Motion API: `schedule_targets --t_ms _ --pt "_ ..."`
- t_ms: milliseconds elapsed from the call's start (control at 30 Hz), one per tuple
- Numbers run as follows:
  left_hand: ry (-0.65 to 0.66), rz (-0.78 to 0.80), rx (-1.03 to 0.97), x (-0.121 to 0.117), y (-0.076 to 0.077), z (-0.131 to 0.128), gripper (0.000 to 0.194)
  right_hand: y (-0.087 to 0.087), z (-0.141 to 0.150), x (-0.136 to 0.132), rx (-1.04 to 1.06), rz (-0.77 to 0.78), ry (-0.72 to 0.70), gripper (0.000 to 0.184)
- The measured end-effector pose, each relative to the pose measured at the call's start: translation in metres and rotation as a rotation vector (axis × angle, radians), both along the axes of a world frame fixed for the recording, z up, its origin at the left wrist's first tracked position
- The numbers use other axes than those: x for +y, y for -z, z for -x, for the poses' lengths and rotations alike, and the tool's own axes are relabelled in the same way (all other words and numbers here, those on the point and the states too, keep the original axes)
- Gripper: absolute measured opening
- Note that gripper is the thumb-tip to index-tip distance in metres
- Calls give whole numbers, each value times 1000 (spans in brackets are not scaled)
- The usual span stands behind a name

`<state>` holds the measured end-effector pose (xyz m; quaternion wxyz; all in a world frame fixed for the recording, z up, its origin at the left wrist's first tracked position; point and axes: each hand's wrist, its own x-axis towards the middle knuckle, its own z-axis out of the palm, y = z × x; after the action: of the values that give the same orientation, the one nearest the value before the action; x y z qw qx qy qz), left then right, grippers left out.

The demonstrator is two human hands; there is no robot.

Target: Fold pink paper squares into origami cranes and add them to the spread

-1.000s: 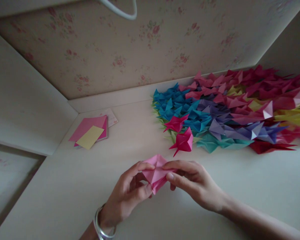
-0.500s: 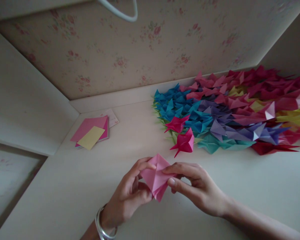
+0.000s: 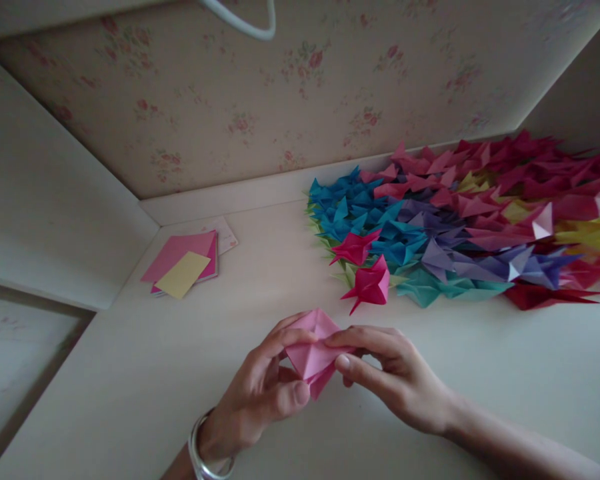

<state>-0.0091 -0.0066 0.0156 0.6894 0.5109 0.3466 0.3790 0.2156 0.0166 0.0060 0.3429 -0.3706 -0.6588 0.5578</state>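
A partly folded piece of pink paper [image 3: 314,352] is held between both hands just above the pale desk top [image 3: 130,373]. My left hand [image 3: 263,393], with silver bangles at the wrist, pinches its left side with thumb and fingers closed. From the right, my right hand [image 3: 390,373] grips the paper's other edge, forefinger laid over the top. A finished magenta folded flower [image 3: 370,283] lies on the desk just beyond the hands.
A big heap of folded paper flowers [image 3: 460,220] in blue, purple, pink, red, yellow and green fills the back right. A stack of flat paper squares [image 3: 185,263], pink with a yellow sheet on top, lies at the back left. Flowered wallpaper backs the desk.
The pink paper has been pressed flatter between the fingers, and my left thumb has slid forward under it. Both hands stay in the same spot.
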Motion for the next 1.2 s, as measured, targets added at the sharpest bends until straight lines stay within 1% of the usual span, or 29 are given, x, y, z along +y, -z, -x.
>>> schedule_targets --t_ms 133,233,400,567,667,767,833,933,1033,1100,1200 --pt "4 -54 79 -1 2 1 43 -1 1 -1 -4 -23 22 21" --pt "9 -94 97 1 2 0 47 -2 0 -1 -5 -34 35 22" --pt "3 -96 152 2 -1 -2 36 -2 1 -2 -10 -13 31 25" --pt "-76 -114 128 4 0 -3 22 -4 0 -3 -42 -56 -12 24" --pt "-122 -136 160 6 1 -3 21 -5 -1 -3 -35 -92 -50 24" --pt "-184 -161 217 7 2 -3 20 -5 0 -2 -24 -104 -83 32" --pt "-214 -162 248 7 3 -3 20 -5 0 -2 -23 -99 -83 34" --pt "-223 -131 271 6 4 -3 21 -4 1 -1 -13 -90 -63 27" --pt "-242 -150 302 7 3 -3 21 -6 0 0 -5 -60 -74 29" --pt "-238 -152 294 7 2 -4 23 -7 0 1 -5 -35 -100 31" --pt "-218 -151 278 7 -1 -5 23 -8 0 1 -2 -2 -113 27"
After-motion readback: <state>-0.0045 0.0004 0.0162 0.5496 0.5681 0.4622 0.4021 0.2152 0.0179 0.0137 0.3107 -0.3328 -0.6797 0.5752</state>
